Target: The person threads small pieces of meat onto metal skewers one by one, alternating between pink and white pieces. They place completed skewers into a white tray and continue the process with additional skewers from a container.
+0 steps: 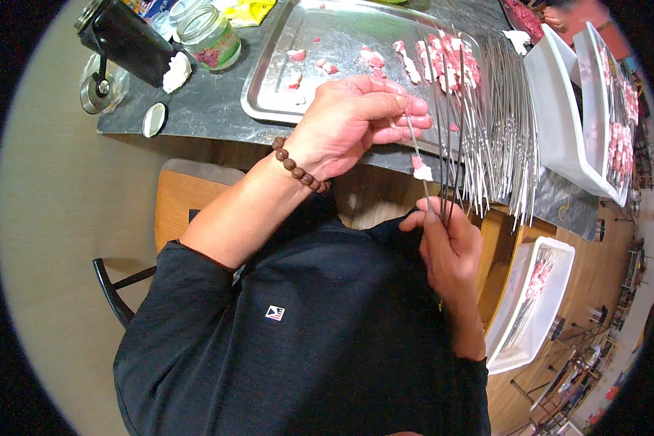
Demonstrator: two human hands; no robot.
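My left hand (368,109), with a beaded bracelet (303,176) at the wrist, pinches the upper end of a thin metal skewer (414,136) between thumb and fingers. Partway along this skewer sits a piece of raw meat with white fat (422,169). Lower down, my right hand (451,234) grips the same skewer together with several bare metal skewers (442,147) that point up over the tray. Beyond my hands lies a metal tray (278,65) with scattered raw meat pieces (370,56). Skewers loaded with meat (452,60) rest at its right end.
Many bare skewers (515,136) overhang the table edge. White plastic bins (561,109) stand at right; a lower bin (528,332) holds meat skewers. At left are a glass jar (210,41), a black flask (131,41), a lid (154,120) and a chair (188,191). Another person's hand (556,19) shows top right.
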